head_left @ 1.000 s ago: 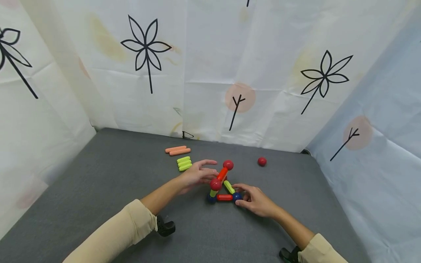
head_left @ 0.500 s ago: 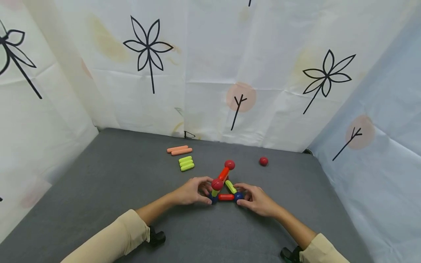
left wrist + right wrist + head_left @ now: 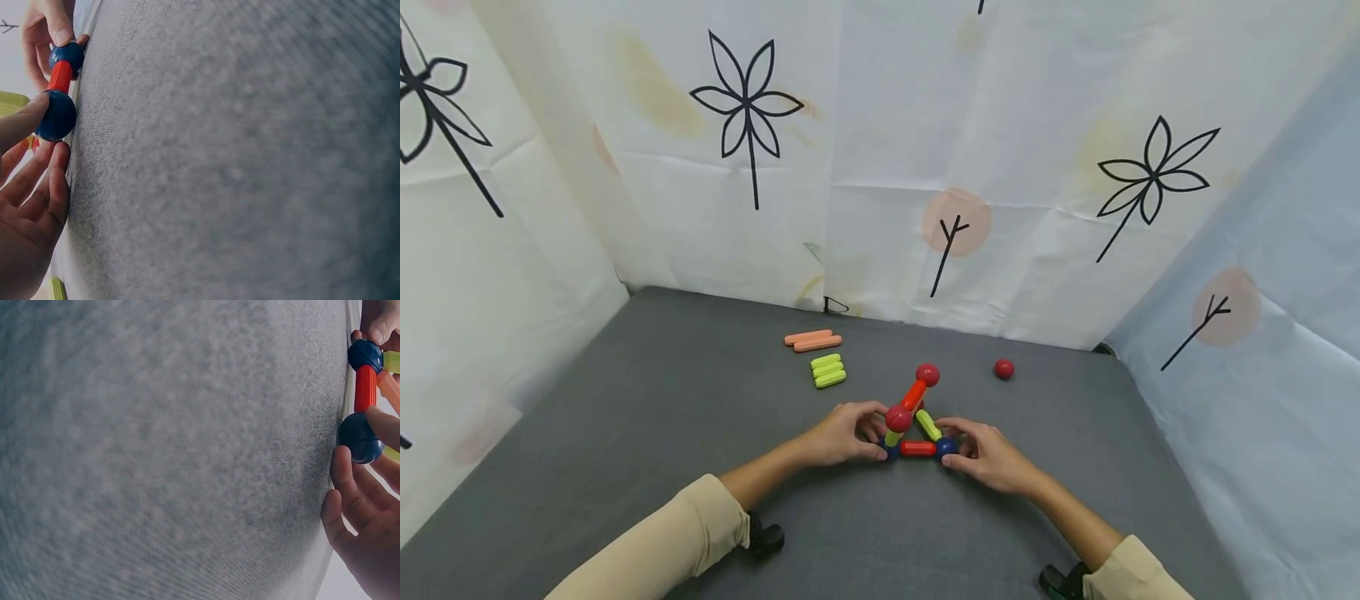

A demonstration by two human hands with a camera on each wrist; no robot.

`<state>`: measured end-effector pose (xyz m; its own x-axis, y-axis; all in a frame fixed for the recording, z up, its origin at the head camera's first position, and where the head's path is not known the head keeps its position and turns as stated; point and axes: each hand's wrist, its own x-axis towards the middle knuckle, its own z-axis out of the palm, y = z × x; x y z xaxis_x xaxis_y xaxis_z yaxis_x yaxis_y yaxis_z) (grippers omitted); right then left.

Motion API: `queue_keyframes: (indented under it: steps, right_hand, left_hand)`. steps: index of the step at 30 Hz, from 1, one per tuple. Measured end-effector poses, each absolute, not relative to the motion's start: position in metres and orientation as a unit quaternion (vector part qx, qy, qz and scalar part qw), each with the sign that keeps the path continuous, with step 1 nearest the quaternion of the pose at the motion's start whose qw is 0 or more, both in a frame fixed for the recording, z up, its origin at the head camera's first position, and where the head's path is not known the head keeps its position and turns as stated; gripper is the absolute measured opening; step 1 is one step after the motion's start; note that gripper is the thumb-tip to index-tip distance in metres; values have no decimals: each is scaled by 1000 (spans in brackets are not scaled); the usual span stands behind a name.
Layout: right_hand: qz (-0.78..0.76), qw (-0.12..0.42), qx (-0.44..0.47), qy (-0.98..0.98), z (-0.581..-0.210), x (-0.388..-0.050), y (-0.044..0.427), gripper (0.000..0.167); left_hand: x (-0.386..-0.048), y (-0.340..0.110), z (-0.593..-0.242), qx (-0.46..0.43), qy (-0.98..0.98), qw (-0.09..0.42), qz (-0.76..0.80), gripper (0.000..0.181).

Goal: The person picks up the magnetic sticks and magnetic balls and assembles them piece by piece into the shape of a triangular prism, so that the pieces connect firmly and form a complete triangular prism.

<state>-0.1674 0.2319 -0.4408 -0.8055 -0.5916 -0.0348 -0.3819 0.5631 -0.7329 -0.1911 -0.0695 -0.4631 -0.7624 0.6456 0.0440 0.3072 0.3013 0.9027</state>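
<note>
A small structure of magnetic balls and sticks stands on the grey table. My left hand (image 3: 841, 435) pinches its left blue ball (image 3: 57, 119) between thumb and fingers. On the other side, the right blue ball (image 3: 359, 439) is pinched by my right hand (image 3: 994, 458). A red stick (image 3: 918, 448) joins the two blue balls. From the left ball a yellow-green stick (image 3: 892, 438) rises to a red ball (image 3: 898, 418). An orange-red stick (image 3: 914, 395) runs from there to a farther red ball (image 3: 928, 375). Another yellow-green stick (image 3: 928, 425) slants back from the right blue ball.
Several loose yellow-green sticks (image 3: 828, 371) and two salmon sticks (image 3: 813, 340) lie behind and left of the structure. A loose red ball (image 3: 1003, 369) sits at the back right. Patterned white cloth (image 3: 880, 250) walls in the grey table (image 3: 700, 392) at the back and sides.
My left hand has come down from beside the structure's upper part and taken hold of the left blue ball. My right hand has stayed on its ball.
</note>
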Motion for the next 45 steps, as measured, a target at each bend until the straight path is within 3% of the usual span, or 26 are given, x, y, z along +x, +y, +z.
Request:
queue_keyframes:
  steps: [9,19,27,36,45]
  right_hand:
    - [-371,131,-286,874,-440,-168,229,51]
    - [-357,66,-300,882,-443,-159,215,53]
    - [-378,46,-261,887,-440,-185,208,38]
    - [-371,79,-262,887,-435,-206,196,37]
    - [-367,64,-258,891,-438,-206,212,23]
  left_hand:
    - [-198,-97,-462,285,786,122,535,51]
    - [-191,-94,-463,314,791,135,506,49]
    - [-191,-83,-466,283,827,100,476,40]
    - [-200,-83,-466,278,826,94,481,36]
    - [-216,-76,-466,267,819,99,499,31]
